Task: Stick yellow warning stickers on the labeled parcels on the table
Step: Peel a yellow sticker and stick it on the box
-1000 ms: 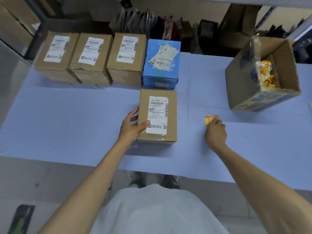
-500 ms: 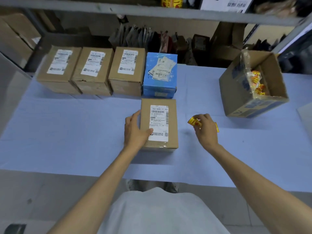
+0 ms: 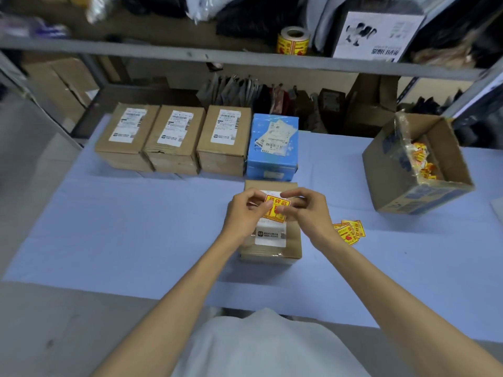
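Observation:
A yellow warning sticker (image 3: 276,209) with red print is pinched between my left hand (image 3: 245,213) and my right hand (image 3: 310,213), held just above a brown labeled parcel (image 3: 292,240) at the table's middle. The hands hide most of that parcel's white label. A small pile of yellow stickers (image 3: 349,232) lies on the table right of the parcel. Along the back stand three brown labeled parcels (image 3: 174,140) and a blue labeled box (image 3: 273,144).
An open cardboard box (image 3: 394,170) holding several yellow stickers stands at the right on the light blue table (image 3: 136,227). A metal shelf (image 3: 163,51) crosses overhead, bearing a roll of yellow stickers (image 3: 293,40). Bags and cartons fill the space behind the table.
My right hand lifted a sticker from the table and brought it over the parcel. My left hand left the parcel's side and joined it on the sticker. The camera tilted up.

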Tool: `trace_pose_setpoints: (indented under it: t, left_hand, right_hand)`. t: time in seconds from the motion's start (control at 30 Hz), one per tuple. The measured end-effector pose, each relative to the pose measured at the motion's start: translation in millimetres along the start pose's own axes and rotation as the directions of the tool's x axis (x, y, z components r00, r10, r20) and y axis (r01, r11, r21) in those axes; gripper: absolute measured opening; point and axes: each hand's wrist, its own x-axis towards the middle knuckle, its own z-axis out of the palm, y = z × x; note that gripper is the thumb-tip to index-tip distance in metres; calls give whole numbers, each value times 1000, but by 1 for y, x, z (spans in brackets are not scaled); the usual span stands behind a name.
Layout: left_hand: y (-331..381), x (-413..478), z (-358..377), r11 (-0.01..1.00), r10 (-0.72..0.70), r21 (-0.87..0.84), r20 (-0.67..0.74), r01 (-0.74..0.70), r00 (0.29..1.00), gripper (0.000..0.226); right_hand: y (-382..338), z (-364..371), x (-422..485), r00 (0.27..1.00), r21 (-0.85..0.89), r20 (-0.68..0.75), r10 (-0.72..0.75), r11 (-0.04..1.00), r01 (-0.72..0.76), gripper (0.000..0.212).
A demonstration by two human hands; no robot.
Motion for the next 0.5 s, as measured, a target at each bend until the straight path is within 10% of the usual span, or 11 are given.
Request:
trace_pose_setpoints:
  t: [0.5]
  left_hand:
    - [5, -3, -8, 984, -108, -142, 3, 107, 994, 5]
  right_hand:
    - [3, 14, 4, 997, -43, -55, -63, 997, 61, 27]
